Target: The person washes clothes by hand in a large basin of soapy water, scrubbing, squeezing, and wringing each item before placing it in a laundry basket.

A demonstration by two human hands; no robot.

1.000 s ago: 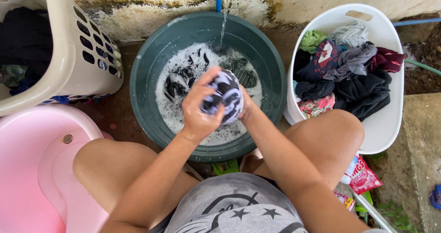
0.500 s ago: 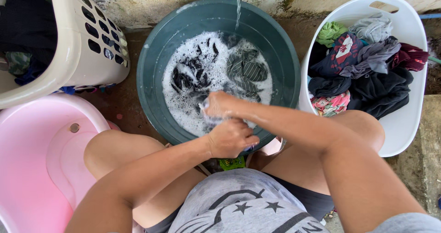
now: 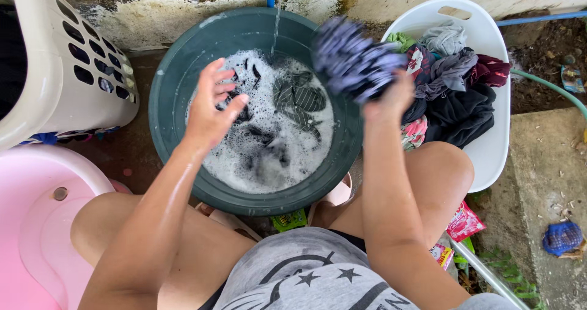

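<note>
Striped cloth (image 3: 351, 59) bunched, no clear axis

Blue-and-white patterned cloth (image 3: 354, 59) — bunched, wet, blurred — held aloft between green basin (image 3: 183, 59) and white basket (image 3: 489, 157).

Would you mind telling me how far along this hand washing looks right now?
Looks done: wrung clothes piled in the white plastic tub. In hand: the right hand lifts a bunched purple-and-white striped garment beside that tub; the left hand hovers open over the suds. Left: dark and striped pieces soaking in the round green basin, with water running in, and more laundry in the beige slotted basket.
</note>
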